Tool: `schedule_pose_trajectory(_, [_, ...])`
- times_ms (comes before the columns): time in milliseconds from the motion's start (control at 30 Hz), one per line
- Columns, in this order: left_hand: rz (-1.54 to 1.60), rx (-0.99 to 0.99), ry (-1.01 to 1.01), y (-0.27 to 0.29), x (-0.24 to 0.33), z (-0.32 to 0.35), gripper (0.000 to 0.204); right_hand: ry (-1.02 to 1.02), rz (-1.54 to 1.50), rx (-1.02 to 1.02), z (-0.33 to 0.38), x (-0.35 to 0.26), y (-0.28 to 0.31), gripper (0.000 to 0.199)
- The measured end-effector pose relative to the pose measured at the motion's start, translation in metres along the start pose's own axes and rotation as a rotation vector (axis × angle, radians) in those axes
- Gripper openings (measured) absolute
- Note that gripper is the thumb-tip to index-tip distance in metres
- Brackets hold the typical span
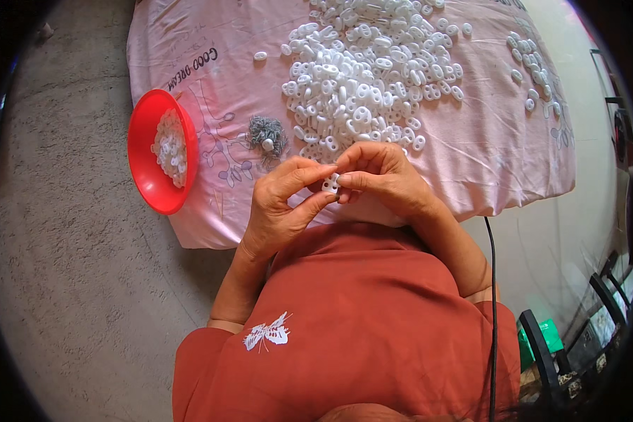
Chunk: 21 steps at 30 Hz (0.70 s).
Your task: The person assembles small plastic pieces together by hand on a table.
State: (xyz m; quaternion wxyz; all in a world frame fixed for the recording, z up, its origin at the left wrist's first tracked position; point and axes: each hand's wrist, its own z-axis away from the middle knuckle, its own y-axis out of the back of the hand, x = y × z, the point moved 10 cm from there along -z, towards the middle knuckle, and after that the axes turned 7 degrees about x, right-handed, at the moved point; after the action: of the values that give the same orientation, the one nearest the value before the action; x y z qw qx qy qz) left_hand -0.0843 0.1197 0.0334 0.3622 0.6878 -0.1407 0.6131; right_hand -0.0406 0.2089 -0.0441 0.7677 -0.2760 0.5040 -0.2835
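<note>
In front of my body, at the near side of the pink cloth, both hands meet over a small white plastic piece with round holes (330, 186). My left hand (278, 200) pinches it between thumb and fingertips. From the other side my right hand (390, 184) closes thumb and fingers on the same piece; its lower fingers are partly hidden. Just beyond the hands spreads a big heap of white oval two-hole plastic pieces (362, 91). Left of that heap lies a small pile of thin grey metal bits, like springs (264, 130), with one white piece on it.
A tilted red bowl (143, 158) holding small whitish pieces stands at the table's left edge. One loose white piece (260, 55) lies apart from the heap. Several more (533, 67) lie at the far right. A black cable (493, 302) hangs at my right, near dark chair-like frames (538, 344).
</note>
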Motion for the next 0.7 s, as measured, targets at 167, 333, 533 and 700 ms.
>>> schedule_pose_trajectory(167, [0.042, 0.038, -0.006, 0.002, -0.001, -0.002, 0.035, 0.008, 0.013, -0.012, 0.0, 0.002, 0.003, 0.009])
schedule_pose_trajectory(333, [0.167, 0.027, 0.117, 0.0, -0.011, 0.0, 0.032, 0.001, -0.003, -0.011, 0.0, 0.001, 0.003, 0.006])
schedule_pose_trajectory(533, [0.238, 0.006, 0.193, -0.001, -0.017, 0.001, 0.028, 0.002, 0.016, -0.008, 0.001, 0.001, 0.003, 0.004])
schedule_pose_trajectory(700, [0.305, 0.012, 0.251, -0.003, -0.024, 0.005, 0.026, 0.014, 0.036, -0.018, 0.0, 0.001, 0.002, 0.003])
